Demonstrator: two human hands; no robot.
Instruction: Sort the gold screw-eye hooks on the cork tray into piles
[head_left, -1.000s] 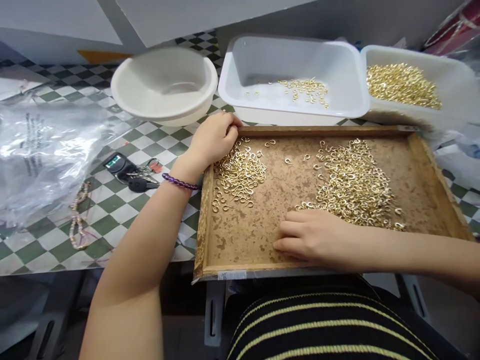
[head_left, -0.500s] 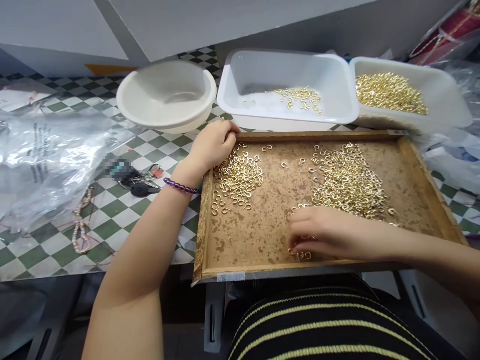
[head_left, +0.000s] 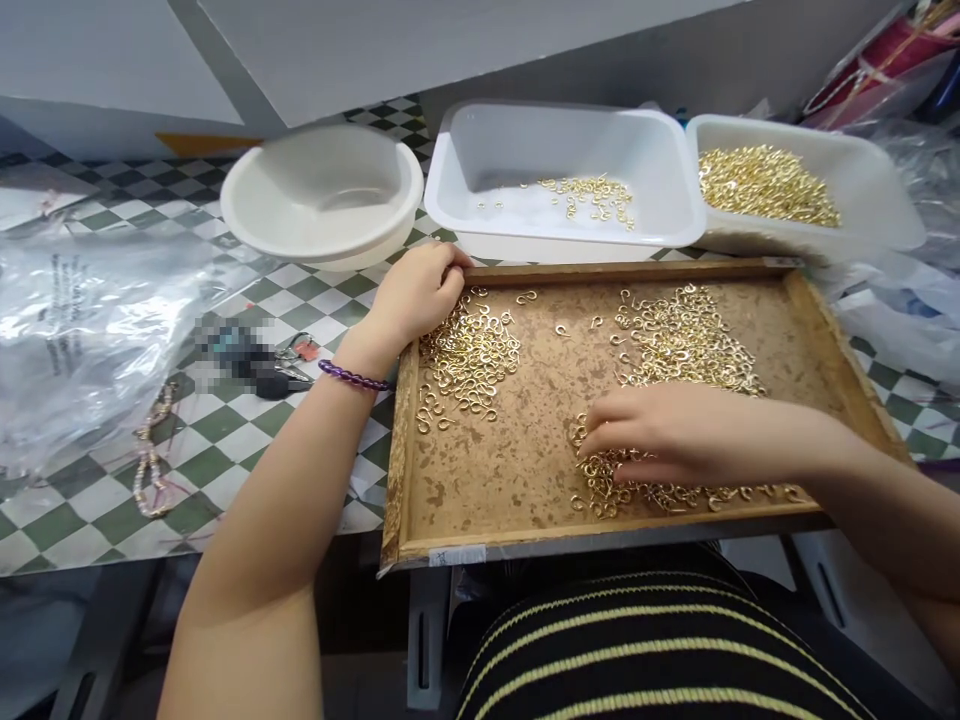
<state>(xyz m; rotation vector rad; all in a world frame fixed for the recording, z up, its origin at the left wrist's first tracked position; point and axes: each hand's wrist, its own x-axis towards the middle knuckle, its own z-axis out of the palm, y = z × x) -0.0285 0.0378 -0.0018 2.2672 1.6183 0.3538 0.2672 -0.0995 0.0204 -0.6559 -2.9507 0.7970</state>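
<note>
Hundreds of small gold hooks (head_left: 679, 345) lie heaped on a cork-lined wooden tray (head_left: 622, 272). Nearest, the open right hand (head_left: 675, 435) has its fingers spread among hooks by the near rim. The left hand (head_left: 416, 295) curls over the far rim, its grip unclear. Beyond stand a white tub (head_left: 660, 150) holding few hooks and a fuller tub (head_left: 877, 170).

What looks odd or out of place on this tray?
A few loose gold hooks lie alone on the bare middle of the wooden tray, apart from the main heaps. The tray's cork lining also looks blotchy and worn, with dark patches, so it seems well used.
</note>
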